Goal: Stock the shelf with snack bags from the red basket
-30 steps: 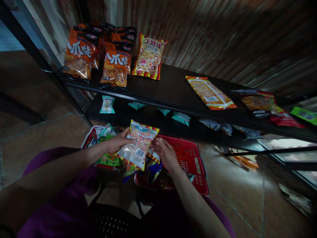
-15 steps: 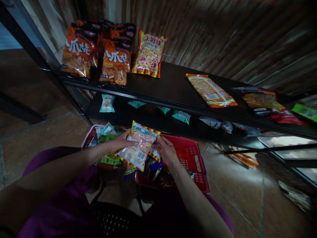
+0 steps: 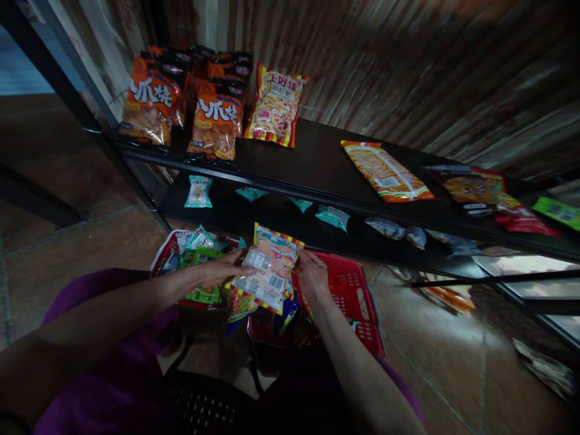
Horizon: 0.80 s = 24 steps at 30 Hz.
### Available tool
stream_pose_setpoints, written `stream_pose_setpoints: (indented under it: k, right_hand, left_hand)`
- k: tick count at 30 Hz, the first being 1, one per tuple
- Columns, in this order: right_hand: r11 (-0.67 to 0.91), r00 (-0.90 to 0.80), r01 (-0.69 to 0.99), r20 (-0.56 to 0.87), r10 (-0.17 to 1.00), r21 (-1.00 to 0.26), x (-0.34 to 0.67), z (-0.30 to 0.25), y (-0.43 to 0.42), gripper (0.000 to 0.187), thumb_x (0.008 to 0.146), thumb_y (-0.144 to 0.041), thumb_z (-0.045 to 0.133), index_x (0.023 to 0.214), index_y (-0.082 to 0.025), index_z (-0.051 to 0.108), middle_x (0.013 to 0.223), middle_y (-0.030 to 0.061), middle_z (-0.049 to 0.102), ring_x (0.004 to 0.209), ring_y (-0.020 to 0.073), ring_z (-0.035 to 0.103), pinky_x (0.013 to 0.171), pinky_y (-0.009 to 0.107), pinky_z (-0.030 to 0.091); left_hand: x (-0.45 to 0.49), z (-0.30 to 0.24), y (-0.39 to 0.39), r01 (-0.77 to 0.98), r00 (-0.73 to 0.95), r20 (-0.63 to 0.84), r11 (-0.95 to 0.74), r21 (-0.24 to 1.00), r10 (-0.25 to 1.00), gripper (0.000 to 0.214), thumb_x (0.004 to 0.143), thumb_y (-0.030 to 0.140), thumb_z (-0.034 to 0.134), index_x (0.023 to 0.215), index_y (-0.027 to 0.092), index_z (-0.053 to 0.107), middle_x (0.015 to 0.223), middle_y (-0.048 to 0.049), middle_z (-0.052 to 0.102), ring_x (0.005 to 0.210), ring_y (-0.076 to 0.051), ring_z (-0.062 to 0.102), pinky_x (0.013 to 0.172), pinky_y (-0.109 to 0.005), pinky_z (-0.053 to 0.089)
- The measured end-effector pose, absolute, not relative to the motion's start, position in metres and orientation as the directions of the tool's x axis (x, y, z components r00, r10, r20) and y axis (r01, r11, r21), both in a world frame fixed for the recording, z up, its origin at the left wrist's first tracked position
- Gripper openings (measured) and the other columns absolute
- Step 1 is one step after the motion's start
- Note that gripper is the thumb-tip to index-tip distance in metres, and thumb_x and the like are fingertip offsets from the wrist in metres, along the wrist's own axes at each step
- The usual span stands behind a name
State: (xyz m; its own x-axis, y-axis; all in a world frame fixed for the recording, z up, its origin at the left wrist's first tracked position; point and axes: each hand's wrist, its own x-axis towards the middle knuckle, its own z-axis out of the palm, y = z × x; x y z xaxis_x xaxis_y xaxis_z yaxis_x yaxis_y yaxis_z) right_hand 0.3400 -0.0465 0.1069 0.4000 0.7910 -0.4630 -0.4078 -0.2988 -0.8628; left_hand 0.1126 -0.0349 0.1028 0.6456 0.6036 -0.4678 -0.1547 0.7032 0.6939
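A snack bag (image 3: 270, 272) with red-and-yellow striped ends is held over the baskets, its printed back with the barcode facing up. My left hand (image 3: 226, 267) grips its left edge, thumb on top. My right hand (image 3: 312, 275) is closed on the opposite edge, its fingertips partly hidden. Below the bag, a red basket (image 3: 365, 302) holds several packets, among them a dark blue one (image 3: 286, 314). The left basket (image 3: 159, 257) contains green packets (image 3: 202, 257) and teal ones. An upright snack bag (image 3: 275, 107) with similar striped ends stands on the upper shelf.
Orange-and-black snack bags (image 3: 215, 118) stand in rows at the left of the black upper shelf (image 3: 290, 166). A flat noodle-patterned packet (image 3: 387, 172) lies further right. Small teal packets (image 3: 333, 216) sit on the lower shelf. A dark shelf post (image 3: 122, 163) rises at the left.
Both hands and the snack bag have moved slightly right. A second striped edge beside my right hand no longer shows separately. The view has shifted a little.
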Motion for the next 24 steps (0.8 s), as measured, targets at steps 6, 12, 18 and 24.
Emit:
stream_pose_setpoints:
  k: [6,12,18,24]
  right_hand:
    - [-0.237,0.477,-0.41,-0.428,0.768,-0.881,0.351,0.101,-0.043,0.029,0.052,-0.037,0.084,0.06,-0.02,0.061,0.057,-0.0028,0.066,0.053,0.0121,0.062,0.054,0.025,0.053]
    - [-0.366,0.273,-0.441,-0.511,0.815,-0.819,0.347,0.107,-0.05,0.035,0.057,-0.046,0.081,0.074,-0.02,0.065,0.073,0.002,0.072,0.064,0.0157,0.068,0.058,0.026,0.055]
    - [-0.475,0.052,-0.426,-0.545,0.837,-0.77,0.342,0.105,-0.056,0.035,0.056,-0.037,0.084,0.082,-0.021,0.066,0.082,0.0007,0.073,0.071,0.0146,0.068,0.066,0.026,0.055]
    - [-0.454,0.146,-0.396,-0.543,0.827,-0.798,0.342,0.092,-0.055,0.037,0.051,-0.034,0.086,0.08,-0.02,0.067,0.074,-0.0013,0.072,0.066,0.0127,0.066,0.067,0.026,0.054]
  left_hand:
    - [0.114,0.098,-0.043,-0.143,0.672,-0.529,0.791,0.595,0.519,0.041,0.064,0.022,0.079,0.101,0.014,0.064,0.115,-0.0133,0.065,0.097,-0.025,0.065,0.087,-0.041,0.051]
    - [0.12,0.091,-0.038,-0.218,0.556,-0.569,0.767,0.604,0.606,0.041,0.061,0.013,0.08,0.099,0.012,0.063,0.108,-0.0126,0.067,0.094,-0.023,0.066,0.09,-0.042,0.051]
    - [0.119,0.09,-0.032,-0.209,0.486,-0.559,0.711,0.672,0.672,0.043,0.063,0.016,0.079,0.102,0.013,0.061,0.111,-0.0123,0.065,0.098,-0.025,0.064,0.088,-0.045,0.053]
    - [0.119,0.088,-0.034,-0.164,0.503,-0.555,0.704,0.691,0.663,0.048,0.064,0.02,0.079,0.107,0.015,0.059,0.112,-0.0123,0.065,0.094,-0.024,0.066,0.083,-0.042,0.055]
